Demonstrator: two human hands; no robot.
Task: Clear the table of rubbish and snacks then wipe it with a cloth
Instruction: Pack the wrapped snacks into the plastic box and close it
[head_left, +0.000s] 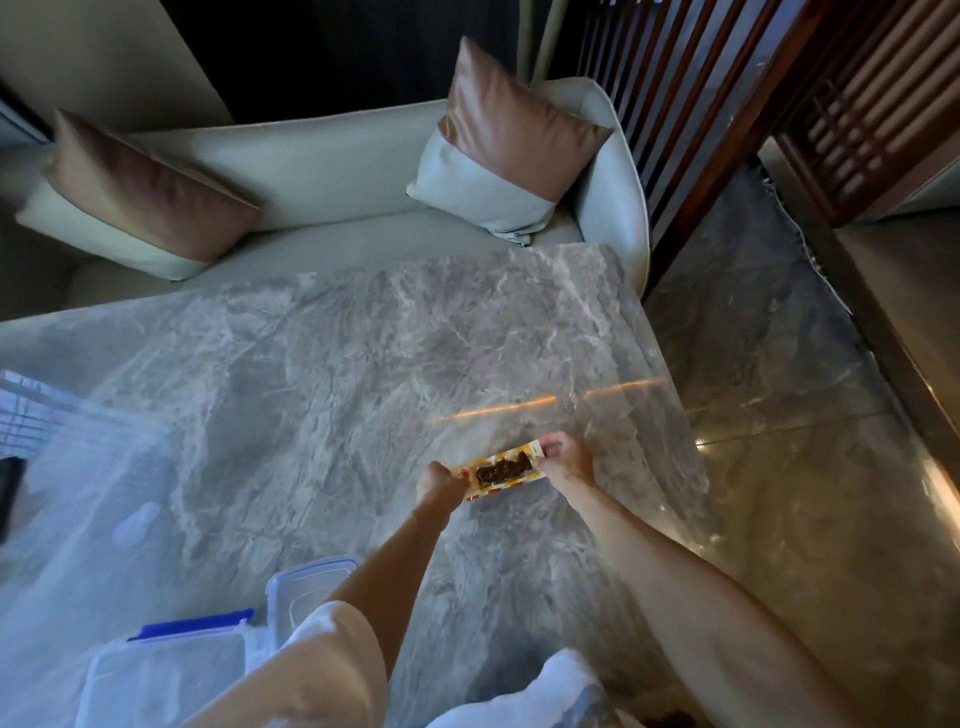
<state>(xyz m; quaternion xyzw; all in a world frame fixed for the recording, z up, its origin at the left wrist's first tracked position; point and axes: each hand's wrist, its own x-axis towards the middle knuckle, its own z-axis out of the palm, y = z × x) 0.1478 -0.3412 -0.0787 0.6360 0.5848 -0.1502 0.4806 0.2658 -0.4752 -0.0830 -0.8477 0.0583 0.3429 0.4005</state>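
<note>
Item 1: dark flat object (9, 491), cut off by the frame edge far left of the marble table (322, 395); what it is cannot be told

Item 2: brown-and-pale cushion (140, 195), lying tilted on the pale sofa (332, 171) beyond the table's far edge, towards its left end

Item 3: clear plastic containers (171, 670), one with a blue clip (192, 626), sitting at the table's near left corner, partly hidden by your left sleeve (311, 670)

Item 4: the table itself, grey veined marble, glossy, with an orange streak of reflected light near its right edge

Item 5: your left hand (440, 480), clenched around the left end of the snack packet (501, 474), above the table's right half

Item 6: the snack packet, yellow and white with red marks and a dark centre, stretched between your two hands above the table, near its right edge; whether it touches the surface cannot be told

Item 7: second cushion (511, 143), propped upright in the sofa's right corner, beyond the table's far right corner

Item 8: your right hand (566, 460), fingers pinched on the packet's right end

Item 9: dark wooden slatted screen (727, 93), standing right of the table, past a strip of polished stone floor (789, 467)
</note>
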